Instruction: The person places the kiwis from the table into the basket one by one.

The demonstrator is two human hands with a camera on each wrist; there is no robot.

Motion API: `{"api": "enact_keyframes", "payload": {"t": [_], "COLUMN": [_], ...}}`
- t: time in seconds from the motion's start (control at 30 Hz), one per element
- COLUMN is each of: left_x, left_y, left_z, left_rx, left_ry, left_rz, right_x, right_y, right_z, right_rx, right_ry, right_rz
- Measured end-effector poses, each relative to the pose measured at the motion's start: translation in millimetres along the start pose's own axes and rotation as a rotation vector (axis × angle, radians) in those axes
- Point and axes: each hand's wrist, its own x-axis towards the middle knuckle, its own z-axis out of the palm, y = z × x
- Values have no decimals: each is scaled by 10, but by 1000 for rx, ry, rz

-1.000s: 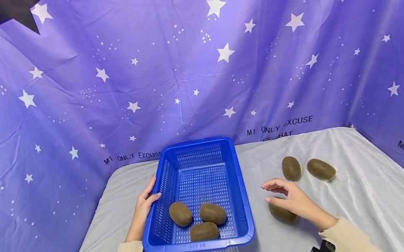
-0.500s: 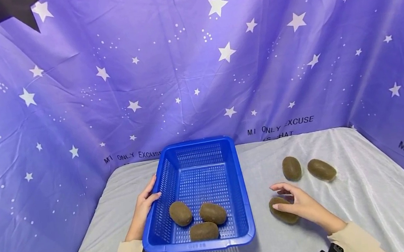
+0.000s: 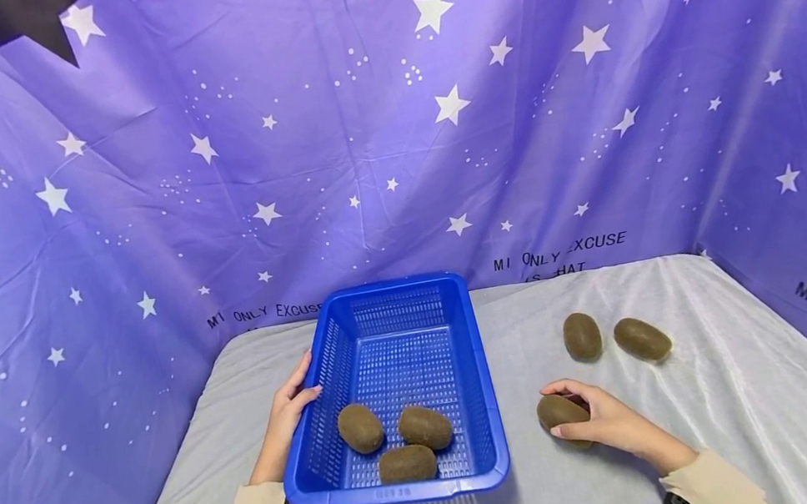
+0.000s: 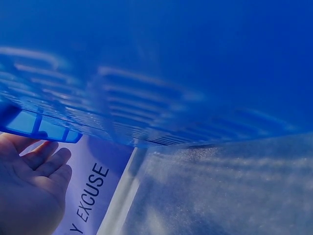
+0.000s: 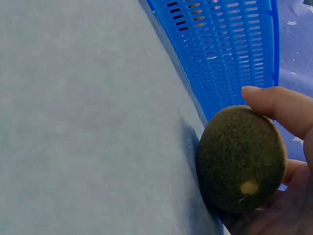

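Observation:
A blue plastic basket point(image 3: 494, 409) with perforated walls stands on the cloth-covered table, three brown kiwis inside near its front end. On its left side my left hand point(image 3: 291, 413) holds the rim; in the left wrist view its fingers point(image 4: 55, 161) bend up beneath the lip. To the right of the basket lies another kiwi point(image 3: 559, 412), and my right hand point(image 3: 606, 422) grips it between thumb and fingers. The right wrist view shows this kiwi point(image 5: 242, 159) large and fuzzy, with its pale end spot, close against the cloth.
Two more kiwis, an upright-lying one point(image 3: 583, 337) and a slanted one point(image 3: 643, 339), rest on the grey cloth point(image 3: 726, 414) behind the right hand. A purple star-printed curtain point(image 3: 357, 123) encloses the back and sides of the table.
My right hand has moved slightly right and down onto the nearest kiwi, and its thumb and fingers have closed round it. The left hand and basket have stayed put.

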Motion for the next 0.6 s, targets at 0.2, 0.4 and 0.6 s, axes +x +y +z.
{"api": "enact_keyframes", "payload": {"t": [0.2,0.4,0.6], "left_x": [-4,-2,-6], "left_y": [-2,-11,-16], "left_z": [-2,-4,-3], "left_rx": [-4,-6,-17], "left_ry": [-6,-3,2], "left_rz": [-6,-2,9], "right_x": [-21,-44,-57], "right_y": [3,17,24], "right_z": [-22,-55,-68], "right_rx": [3,18,23], "right_ry": [-23,-79,-102], "right_rz": [-7,-7,-27]}}
